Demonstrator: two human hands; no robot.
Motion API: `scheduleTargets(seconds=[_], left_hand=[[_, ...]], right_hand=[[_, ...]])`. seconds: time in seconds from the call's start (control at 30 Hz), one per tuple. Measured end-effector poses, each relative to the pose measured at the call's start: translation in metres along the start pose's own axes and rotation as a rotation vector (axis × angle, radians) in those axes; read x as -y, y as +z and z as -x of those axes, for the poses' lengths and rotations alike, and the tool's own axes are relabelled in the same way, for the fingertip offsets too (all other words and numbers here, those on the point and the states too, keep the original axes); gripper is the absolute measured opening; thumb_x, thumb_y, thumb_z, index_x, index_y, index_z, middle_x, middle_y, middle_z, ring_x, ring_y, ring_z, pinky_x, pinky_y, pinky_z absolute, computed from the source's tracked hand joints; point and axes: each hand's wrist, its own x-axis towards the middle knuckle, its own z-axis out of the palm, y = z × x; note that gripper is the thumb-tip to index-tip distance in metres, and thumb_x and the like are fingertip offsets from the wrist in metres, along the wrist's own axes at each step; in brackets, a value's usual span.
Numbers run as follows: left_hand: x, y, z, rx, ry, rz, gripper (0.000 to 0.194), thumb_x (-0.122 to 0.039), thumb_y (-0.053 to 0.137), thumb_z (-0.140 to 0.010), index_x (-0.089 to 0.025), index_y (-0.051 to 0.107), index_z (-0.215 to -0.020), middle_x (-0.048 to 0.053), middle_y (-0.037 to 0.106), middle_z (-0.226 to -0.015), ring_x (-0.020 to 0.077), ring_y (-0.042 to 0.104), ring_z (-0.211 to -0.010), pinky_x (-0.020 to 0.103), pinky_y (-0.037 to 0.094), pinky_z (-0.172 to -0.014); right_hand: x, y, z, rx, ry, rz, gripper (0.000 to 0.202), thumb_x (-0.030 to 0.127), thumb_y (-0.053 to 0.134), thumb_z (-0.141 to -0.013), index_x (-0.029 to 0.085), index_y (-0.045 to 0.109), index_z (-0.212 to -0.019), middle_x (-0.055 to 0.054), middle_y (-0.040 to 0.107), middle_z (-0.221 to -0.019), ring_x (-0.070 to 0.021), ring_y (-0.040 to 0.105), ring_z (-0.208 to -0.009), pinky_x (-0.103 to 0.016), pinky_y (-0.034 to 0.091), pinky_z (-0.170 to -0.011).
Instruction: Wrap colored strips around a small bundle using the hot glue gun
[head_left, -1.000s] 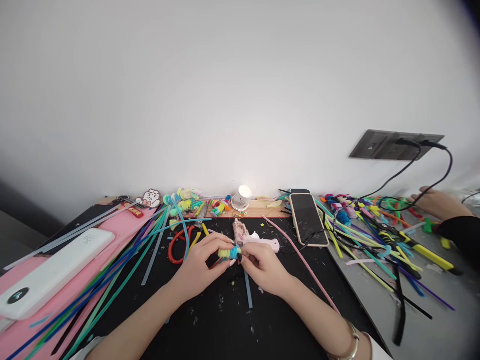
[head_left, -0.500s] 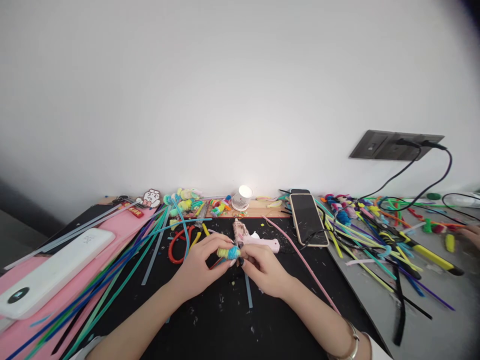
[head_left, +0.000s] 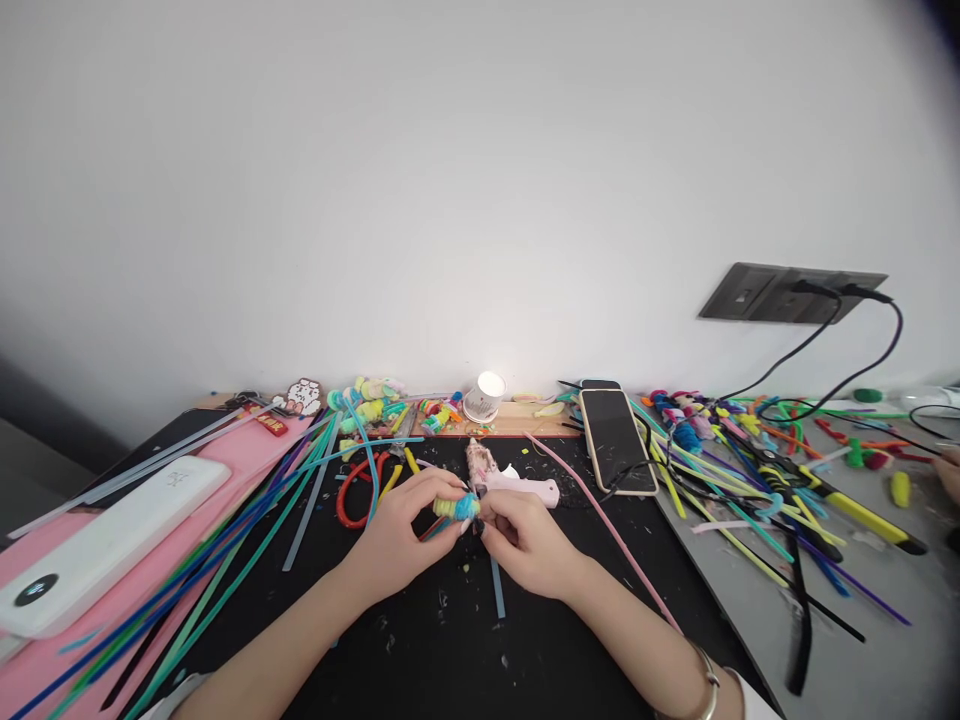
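Note:
A small yellow and blue fuzzy piece (head_left: 457, 507) is pinched in my left hand (head_left: 409, 535), over the middle of the black mat. My right hand (head_left: 531, 540) is closed at the right end of that piece, thumb and forefinger together on something dark and small that I cannot make out. Just behind my right hand lies a pink glue gun (head_left: 534, 488), its stained nozzle end pointing toward the wall. A translucent blue-grey stick (head_left: 497, 588) shows under my hands. Red-handled scissors (head_left: 349, 500) rest left of them, partly under blue stems.
At the back stand a white paper cup (head_left: 484, 398) and a phone (head_left: 619, 440). Fuzzy stems (head_left: 217, 560) and a white power bank (head_left: 112, 545) lie left. Yellow-black pliers (head_left: 855, 505) lie right; another person's hand (head_left: 949, 475) shows at the right edge.
My fingers have shifted slightly around the small piece, which stays in nearly the same place. At the right edge, the other person's hand has moved a little.

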Motion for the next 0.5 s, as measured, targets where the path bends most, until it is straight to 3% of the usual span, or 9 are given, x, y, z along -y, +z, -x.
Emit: scheduleTargets(seconds=[0.5], left_hand=[[-0.0001, 0.0012, -0.0010, 0.007, -0.045, 0.043, 0.012, -0.012, 0.063, -0.080, -0.019, 0.063, -0.090, 0.008, 0.067, -0.103, 0.0212, 0.064, -0.099, 0.035, 0.049, -0.091]], right_hand=[[-0.0004, 0.0014, 0.0005, 0.011, -0.010, 0.026, 0.018, 0.006, 0.047, -0.076, 0.021, 0.040, -0.069, 0.006, 0.040, -0.059, -0.0107, 0.037, -0.052, -0.023, 0.028, -0.052]])
